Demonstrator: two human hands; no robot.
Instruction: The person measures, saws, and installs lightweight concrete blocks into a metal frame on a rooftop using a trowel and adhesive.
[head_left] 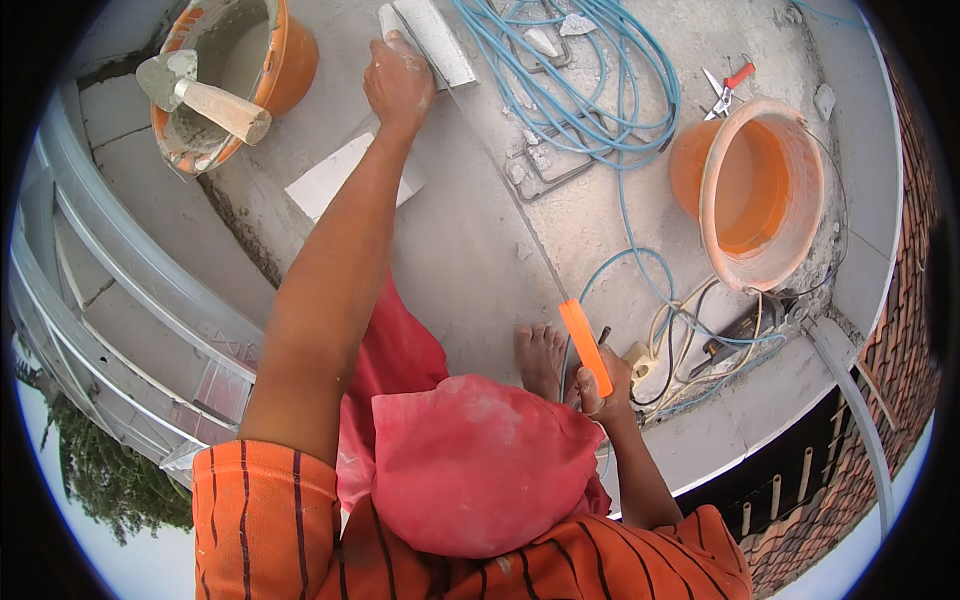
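A narrow white block lies on the concrete floor at the top middle, with a long dark slit along it. Bent over its left part, my left hand grips it. My right hand is closed round the orange handle of a handsaw, low and to the right. From there the saw's thin blade slants up and left to the near end of the block, in line with the slit. A second white block lies flat beneath my left forearm, which partly covers it.
An orange bucket with grey mix and a trowel across its rim stands upper left. Coiled blue hose, an orange bucket, red-handled snips and tangled cables lie to the right. A metal ladder-like frame borders the left.
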